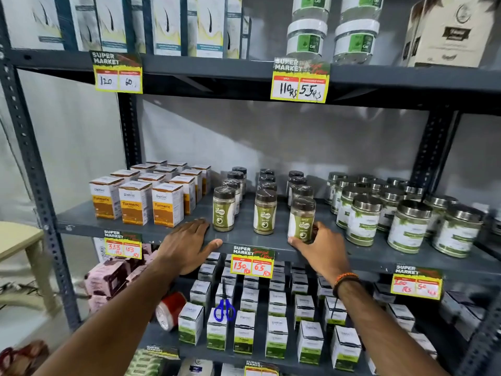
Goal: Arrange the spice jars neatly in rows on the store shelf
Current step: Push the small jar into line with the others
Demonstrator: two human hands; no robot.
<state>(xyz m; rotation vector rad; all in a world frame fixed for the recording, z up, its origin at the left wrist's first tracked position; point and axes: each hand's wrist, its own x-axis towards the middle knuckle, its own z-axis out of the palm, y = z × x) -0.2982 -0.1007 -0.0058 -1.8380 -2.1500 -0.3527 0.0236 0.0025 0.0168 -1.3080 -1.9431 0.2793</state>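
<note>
**Front jar sits near the shelf lip, with crowded neighbours on both sides**

At the far left of the grey metal shelf (81, 221), the turmeric cartons (134, 202) stand in tidy files; they are flat-sided, matt card boxes, white above and orange below. If the left hand sweeps sideways it could nudge the nearest carton out of line, since the two are close together.

The left hand (187, 244) lies flat on the shelf edge, fingers spread and relaxed, gripping nothing. Its fingertips are just beside the first column of spice jars (224, 208), so a careless lift could clip that front jar.

The jars stand in three columns running back from the front edge. They are tall, narrow, round containers with dark ribbed caps under glossy, crinkled shrink film, and greenish powder shows through the clear walls above a white-and-olive label. Being slim and smooth, they would likely tip easily and knock those behind like skittles.

The right hand (322, 248) is wrapped around the base of the front jar of the third column (301, 219), thumb at its left foot and fingers curled behind its right side. This jar sits forward of the other two front jars, near the lip; pulling it further could drop it onto the small boxes (276, 335) below. Pushing it back crookedly could topple its column.

Further right, squat steel-lidded jars (360, 221) with shiny caps crowd close, and the wrist could brush them.
</note>
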